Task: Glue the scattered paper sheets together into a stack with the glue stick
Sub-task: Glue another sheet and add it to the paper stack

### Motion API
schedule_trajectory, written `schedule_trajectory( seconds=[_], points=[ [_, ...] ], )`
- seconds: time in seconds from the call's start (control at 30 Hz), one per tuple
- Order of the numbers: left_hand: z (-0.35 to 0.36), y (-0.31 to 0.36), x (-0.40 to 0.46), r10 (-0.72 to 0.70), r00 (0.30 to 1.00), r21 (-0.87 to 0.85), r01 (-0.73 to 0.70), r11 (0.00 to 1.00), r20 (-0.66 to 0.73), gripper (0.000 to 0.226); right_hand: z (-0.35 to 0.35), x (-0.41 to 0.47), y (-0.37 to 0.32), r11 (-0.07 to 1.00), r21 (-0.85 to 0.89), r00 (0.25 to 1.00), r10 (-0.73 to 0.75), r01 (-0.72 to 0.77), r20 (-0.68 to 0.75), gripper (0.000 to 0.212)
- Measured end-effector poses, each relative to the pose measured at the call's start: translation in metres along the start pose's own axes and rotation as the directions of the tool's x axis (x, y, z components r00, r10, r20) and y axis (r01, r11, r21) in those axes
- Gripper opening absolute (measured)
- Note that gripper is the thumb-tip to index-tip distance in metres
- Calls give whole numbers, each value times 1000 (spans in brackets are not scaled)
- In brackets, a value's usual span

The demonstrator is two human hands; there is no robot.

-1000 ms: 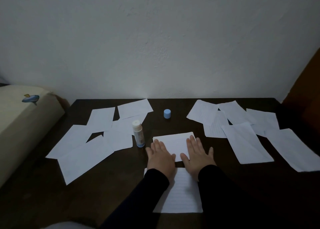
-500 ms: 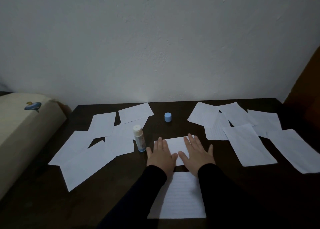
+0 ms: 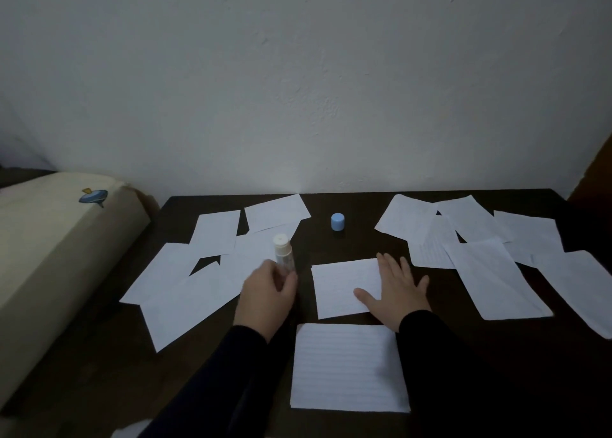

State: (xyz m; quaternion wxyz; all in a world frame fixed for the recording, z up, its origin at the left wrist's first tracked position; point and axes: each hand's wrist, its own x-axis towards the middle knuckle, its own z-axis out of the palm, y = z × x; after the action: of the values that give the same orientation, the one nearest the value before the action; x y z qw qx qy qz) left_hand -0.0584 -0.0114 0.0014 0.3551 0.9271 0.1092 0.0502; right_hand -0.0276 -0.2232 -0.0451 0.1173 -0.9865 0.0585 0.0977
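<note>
An uncapped white glue stick [image 3: 283,251] stands upright on the dark table [image 3: 99,364], and my left hand [image 3: 269,296] has its fingers curled around the stick's lower part. My right hand [image 3: 395,290] lies flat, fingers spread, on the right side of a small lined sheet [image 3: 341,286] at the table's middle. A larger lined sheet [image 3: 347,368] lies just in front of it, near me. The blue glue cap [image 3: 337,222] sits alone toward the back.
Several loose white sheets [image 3: 185,291] overlap on the left of the table, and several more sheets [image 3: 493,275] spread over the right side. A cream cushion [image 3: 43,258] with a blue print borders the table's left. A white wall stands behind.
My left hand left the small sheet and moved left to grasp the glue stick. My right hand stays flat on that sheet, shifted slightly to its right side.
</note>
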Motion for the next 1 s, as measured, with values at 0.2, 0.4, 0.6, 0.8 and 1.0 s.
schedule_trajectory(
  seconds=[0.2,0.4,0.6,0.8,1.0],
  points=[
    [7,-7,21,-128,989,-319,144,937,71,78,0,-3,0,999,14,999,-31,31,-36,82],
    [11,-7,23,-81,988,-343,121,931,130,53,-4,-10,-9,995,42,973,-79,90,-217,63],
    [-4,3,14,-109,994,-466,111,878,32,49,-16,-26,-20,903,362,914,-74,231,-399,34],
    [-28,9,-10,-74,997,-514,62,856,-2,51,-48,-62,-27,649,730,958,5,215,-286,29],
    [-43,4,-29,-70,997,-499,53,865,-17,53,-31,-91,-17,700,711,998,-62,60,-23,32]
  ],
)
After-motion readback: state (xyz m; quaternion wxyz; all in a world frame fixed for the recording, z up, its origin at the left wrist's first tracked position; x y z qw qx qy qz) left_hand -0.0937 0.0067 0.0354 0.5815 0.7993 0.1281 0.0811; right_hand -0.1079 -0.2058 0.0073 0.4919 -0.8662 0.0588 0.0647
